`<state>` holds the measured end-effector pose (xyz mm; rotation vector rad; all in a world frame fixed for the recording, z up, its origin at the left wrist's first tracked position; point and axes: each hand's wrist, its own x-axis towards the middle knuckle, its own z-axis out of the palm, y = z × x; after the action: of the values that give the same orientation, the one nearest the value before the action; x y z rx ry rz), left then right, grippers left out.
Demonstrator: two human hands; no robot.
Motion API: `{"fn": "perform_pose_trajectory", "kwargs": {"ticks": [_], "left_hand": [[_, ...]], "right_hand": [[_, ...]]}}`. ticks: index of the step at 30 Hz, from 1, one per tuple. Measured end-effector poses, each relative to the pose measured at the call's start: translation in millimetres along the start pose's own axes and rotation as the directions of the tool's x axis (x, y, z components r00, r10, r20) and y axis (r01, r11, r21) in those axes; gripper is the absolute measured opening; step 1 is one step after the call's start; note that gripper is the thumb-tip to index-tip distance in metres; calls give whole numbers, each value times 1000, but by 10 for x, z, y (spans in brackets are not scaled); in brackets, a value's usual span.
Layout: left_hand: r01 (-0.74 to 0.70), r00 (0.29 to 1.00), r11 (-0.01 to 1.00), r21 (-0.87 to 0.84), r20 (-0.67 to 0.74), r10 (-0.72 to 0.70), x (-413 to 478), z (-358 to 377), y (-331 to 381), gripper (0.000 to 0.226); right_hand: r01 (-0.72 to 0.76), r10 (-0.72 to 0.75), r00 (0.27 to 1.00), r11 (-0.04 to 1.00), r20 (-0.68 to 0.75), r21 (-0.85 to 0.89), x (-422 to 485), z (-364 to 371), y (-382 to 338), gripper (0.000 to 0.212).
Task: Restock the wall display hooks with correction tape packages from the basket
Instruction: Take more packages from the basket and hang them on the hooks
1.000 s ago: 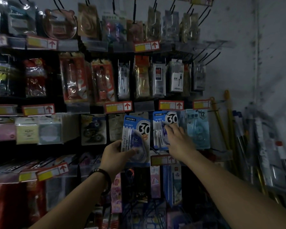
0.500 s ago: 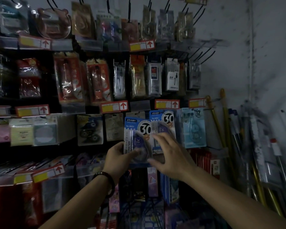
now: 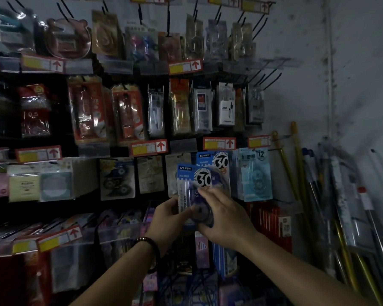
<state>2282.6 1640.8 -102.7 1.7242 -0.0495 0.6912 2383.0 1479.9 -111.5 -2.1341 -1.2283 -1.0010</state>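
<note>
Both hands grip a package (image 3: 187, 180) at the hooks.
The left hand (image 3: 167, 215) pinches the package at its lower left edge, thumb in front; the right hand (image 3: 227, 219) curls round the blister. Just above the fingertips hangs a matching pack (image 3: 218, 159). The hook tip is hidden, so the hang hole may miss, bending the card or knocking that pack loose.

A blue correction tape package (image 3: 192, 182) marked 30 stands upright, gripped low by the left hand (image 3: 167, 219) and right hand (image 3: 224, 219). Identical packages (image 3: 218, 159) hang just behind.
</note>
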Motion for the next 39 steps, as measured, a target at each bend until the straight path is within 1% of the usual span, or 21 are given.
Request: {"fn": "perform_pose_trajectory", "kwargs": {"ticks": [2, 4, 6, 8, 9, 11, 12, 14, 16, 22, 25, 29, 33, 35, 37, 39], "left_hand": [[-8, 1000, 998, 61, -21, 9, 12, -10, -35, 13], [-19, 999, 990, 139, -36, 25, 32, -22, -53, 16], [5, 999, 990, 143, -32, -1, 56, -40, -60, 22], [34, 999, 989, 141, -6, -33, 81, -49, -61, 29], [27, 1000, 986, 165, -1, -27, 92, -49, -73, 34], [-24, 1000, 964, 264, -9, 27, 121, -52, -101, 44], [-50, 998, 943, 329, -13, 57, 128, -62, -102, 45], [-87, 995, 896, 436, -14, 103, 130, -86, -93, 41], [-111, 991, 861, 496, -15, 136, 140, -122, -89, 37], [-117, 986, 844, 523, -39, 161, 153, -169, -87, 32], [-138, 983, 815, 563, -23, 182, 138, -189, -83, 27], [-143, 983, 789, 598, -3, 181, 124, -225, -72, 22], [-141, 986, 784, 605, 14, 167, 111, -239, -79, 19], [-143, 986, 782, 606, 16, 167, 112, -228, -90, 18], [-147, 985, 775, 614, 16, 174, 105, -209, -93, 17], [-157, 983, 765, 625, 28, 179, 104, -194, -102, 16]], "right_hand": [[-36, 36, 999, 999, -12, -15, 25, 21, 46, 91], [-121, 121, 992, 992, -30, 22, 50, 46, 107, 85], [-175, 178, 983, 983, -34, 61, 63, 85, 150, 83], [-198, 201, 979, 978, -40, 65, 69, 111, 178, 83], [-211, 214, 975, 976, -54, 58, 75, 113, 196, 83], [-246, 247, 963, 969, -103, 29, 99, 87, 262, 83], [-261, 260, 957, 965, -127, 11, 112, 63, 300, 83], [-266, 258, 954, 963, -155, -37, 134, 7, 370, 83], [-259, 246, 957, 963, -156, -70, 160, -35, 417, 85], [-276, 268, 958, 959, -101, -69, 301, -96, 468, 88], [-279, 274, 960, 956, -61, -88, 353, -111, 463, 89], [-266, 261, 964, 958, -55, -105, 357, -125, 455, 89], [-240, 237, 970, 969, -48, -63, 306, -176, 497, 84], [-213, 213, 977, 975, -21, -68, 289, -198, 515, 79], [-217, 216, 976, 974, -17, -69, 299, -208, 528, 78], [-230, 231, 973, 968, -3, -105, 329, -207, 530, 77]]}}
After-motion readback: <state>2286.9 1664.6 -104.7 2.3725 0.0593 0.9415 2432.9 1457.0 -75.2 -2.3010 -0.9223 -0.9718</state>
